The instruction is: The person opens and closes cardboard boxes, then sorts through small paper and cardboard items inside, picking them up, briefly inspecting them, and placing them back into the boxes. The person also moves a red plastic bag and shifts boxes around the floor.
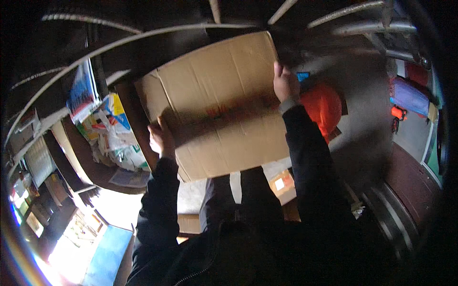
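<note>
Between both hands I hold a large flattened cardboard box (pixel 214 86), brown and creased, with faint red print across its middle. It is tilted, its right end higher than its left. My left hand (pixel 162 137) grips the left edge, the thumb lying over the front face. On the opposite edge my right hand (pixel 286 83) is closed, thumb also on the front. The fingers behind the sheet are hidden. A red-orange rounded thing (pixel 323 109) lies just beyond my right wrist; its kind I cannot make out.
Left of the sheet, a big open carton (pixel 102 174) holds crumpled packaging (pixel 112 126). A small brown box (pixel 282 185) sits on the floor near my legs. Metal bars (pixel 157 31) arch along the top. A blue panel (pixel 109 257) stands at lower left, by bright light.
</note>
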`<state>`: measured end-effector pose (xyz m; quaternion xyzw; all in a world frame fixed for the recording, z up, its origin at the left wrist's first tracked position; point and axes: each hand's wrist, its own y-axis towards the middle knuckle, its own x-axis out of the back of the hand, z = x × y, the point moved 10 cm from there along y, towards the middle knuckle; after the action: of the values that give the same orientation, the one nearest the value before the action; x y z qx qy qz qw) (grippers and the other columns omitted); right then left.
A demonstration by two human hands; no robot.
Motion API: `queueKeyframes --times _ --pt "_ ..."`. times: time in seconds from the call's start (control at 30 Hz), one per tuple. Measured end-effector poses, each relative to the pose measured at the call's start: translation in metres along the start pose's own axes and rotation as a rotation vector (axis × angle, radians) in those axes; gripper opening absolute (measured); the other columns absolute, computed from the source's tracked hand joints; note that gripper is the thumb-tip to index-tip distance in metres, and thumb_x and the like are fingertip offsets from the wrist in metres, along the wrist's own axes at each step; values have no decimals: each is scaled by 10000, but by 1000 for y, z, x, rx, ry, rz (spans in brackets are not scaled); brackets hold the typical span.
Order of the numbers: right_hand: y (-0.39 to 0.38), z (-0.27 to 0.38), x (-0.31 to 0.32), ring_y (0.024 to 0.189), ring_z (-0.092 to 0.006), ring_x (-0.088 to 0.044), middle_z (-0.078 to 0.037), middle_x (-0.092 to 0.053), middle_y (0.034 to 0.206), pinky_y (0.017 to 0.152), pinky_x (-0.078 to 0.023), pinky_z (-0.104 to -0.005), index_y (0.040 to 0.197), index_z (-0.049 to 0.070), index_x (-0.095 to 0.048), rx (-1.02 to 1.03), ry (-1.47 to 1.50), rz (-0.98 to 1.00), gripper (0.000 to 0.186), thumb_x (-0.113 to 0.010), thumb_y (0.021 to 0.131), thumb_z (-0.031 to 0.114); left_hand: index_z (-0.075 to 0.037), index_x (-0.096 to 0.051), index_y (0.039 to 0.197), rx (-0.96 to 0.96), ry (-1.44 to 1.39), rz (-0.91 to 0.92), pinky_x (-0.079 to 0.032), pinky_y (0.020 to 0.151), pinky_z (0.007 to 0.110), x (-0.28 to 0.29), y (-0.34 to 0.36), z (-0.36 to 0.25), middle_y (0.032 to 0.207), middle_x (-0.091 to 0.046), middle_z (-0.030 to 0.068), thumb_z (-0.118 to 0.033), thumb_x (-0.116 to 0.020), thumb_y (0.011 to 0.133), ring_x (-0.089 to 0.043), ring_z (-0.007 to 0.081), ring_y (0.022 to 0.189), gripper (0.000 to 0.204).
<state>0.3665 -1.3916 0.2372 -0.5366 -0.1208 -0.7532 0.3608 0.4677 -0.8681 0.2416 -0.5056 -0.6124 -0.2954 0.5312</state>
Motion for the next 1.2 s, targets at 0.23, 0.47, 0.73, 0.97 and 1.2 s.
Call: queueKeyframes --times 0.23,0.47,0.73,0.97,1.2 --pt "-12 -41 24 868 -487 -672 -263 -703 995 774 -533 -570 1186 36 -629 -26 61 -111 655 -368 1022 613 -99 -550 1137 -19 53 5 -525 763 572 6 -16 -38 916 -717 260 -677 -469 962 -691 481 861 609" --pt "-10 10 15 777 -427 -682 -221 -712 859 639 -531 -511 991 71 -718 -94 -38 -259 632 -307 1061 546 -17 -518 1027 -65 77 -47 -556 625 552 -8 4 -16 797 -675 279 -692 -427 971 -689 476 736 683" --pt "-170 38 73 1363 -417 -456 -244 -490 1468 1157 -353 -473 1456 -6 -443 223 347 -506 643 -654 962 347 -33 -616 1247 -350 558 -637 -576 709 437 -22 27 -10 918 -721 209 -579 -458 1005 -712 351 847 618" --pt "-583 -183 -25 1227 -364 -579 -193 -599 1312 1053 -474 -427 1369 21 -523 -576 331 -325 654 -821 826 232 -48 -515 1376 -740 402 -342 -526 845 482 -36 41 -57 1152 -625 224 -461 -419 1036 -648 365 1027 543" --pt "-888 -368 -62 1278 -406 -525 -258 -532 1380 1086 -426 -466 1456 -9 -398 -1139 148 -370 848 -807 834 399 -63 -414 1504 -1164 497 -465 -476 981 527 -23 -69 -89 1387 -530 239 -343 -380 1068 -584 379 1206 519"
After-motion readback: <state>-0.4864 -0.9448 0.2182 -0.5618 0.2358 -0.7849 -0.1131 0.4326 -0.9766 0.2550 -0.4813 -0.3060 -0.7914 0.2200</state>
